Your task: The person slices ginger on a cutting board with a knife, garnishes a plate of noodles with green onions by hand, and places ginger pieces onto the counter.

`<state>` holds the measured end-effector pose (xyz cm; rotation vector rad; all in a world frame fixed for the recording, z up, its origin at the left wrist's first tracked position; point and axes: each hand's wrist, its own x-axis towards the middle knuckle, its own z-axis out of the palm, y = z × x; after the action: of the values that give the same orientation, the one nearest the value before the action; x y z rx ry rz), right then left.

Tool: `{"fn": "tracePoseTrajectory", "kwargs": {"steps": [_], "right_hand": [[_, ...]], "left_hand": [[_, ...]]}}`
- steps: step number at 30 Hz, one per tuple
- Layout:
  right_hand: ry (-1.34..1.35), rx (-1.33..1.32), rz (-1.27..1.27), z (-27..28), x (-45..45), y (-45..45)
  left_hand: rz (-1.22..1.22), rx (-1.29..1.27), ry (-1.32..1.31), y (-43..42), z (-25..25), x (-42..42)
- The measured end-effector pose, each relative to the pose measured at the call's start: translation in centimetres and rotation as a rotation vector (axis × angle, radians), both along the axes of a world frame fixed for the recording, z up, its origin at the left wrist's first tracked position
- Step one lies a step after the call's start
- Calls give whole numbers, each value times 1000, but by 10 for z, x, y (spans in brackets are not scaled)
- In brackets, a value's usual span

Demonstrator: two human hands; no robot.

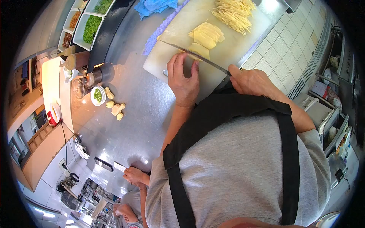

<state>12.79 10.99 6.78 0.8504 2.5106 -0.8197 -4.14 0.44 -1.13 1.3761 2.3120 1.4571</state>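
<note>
From where I stand, the right hand [251,81] is wrapped tight around the handle of a long kitchen knife [211,62], whose blade slants across the cutting board [156,60] with its tip pointing away to the left. The left hand [184,81] is beside the blade on the near side, its fingers bent and the thumb held apart, so a narrow gap shows between them. The fingertips are right by the knife (whether they pin anything down, I cannot tell).

Just past the blade, pale yellow slices [206,35] lie overlapping on the board, in front of the two hands. Farther off, near the board's far end, sits a heap of thin yellow shreds [234,16]. A purple cloth [155,40] shows along the board's edge, and a crumpled blue cloth [155,7] lies near it on the steel table [133,83].

Over to the left, peeled knobs [118,109] (they look like ginger) lie close to a white bowl [103,93] of chopped greens. Lower down, a co-worker's hand [134,175] rests by a white paper [119,166], with a dark phone [103,164] near it.
</note>
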Motion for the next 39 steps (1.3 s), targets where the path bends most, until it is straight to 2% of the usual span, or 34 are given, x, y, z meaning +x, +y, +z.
{"fn": "tracePoseTrajectory", "kwargs": {"steps": [17, 32, 39], "right_hand": [[84, 63, -7, -4, -4, -7], [80, -31, 28, 0, -21, 7], [166, -13, 36, -2, -31, 7]], "left_hand": [[-5, 1, 3, 2, -1, -2], [-12, -4, 0, 2, -1, -3], [-29, -46, -27, 0, 2, -2]]}}
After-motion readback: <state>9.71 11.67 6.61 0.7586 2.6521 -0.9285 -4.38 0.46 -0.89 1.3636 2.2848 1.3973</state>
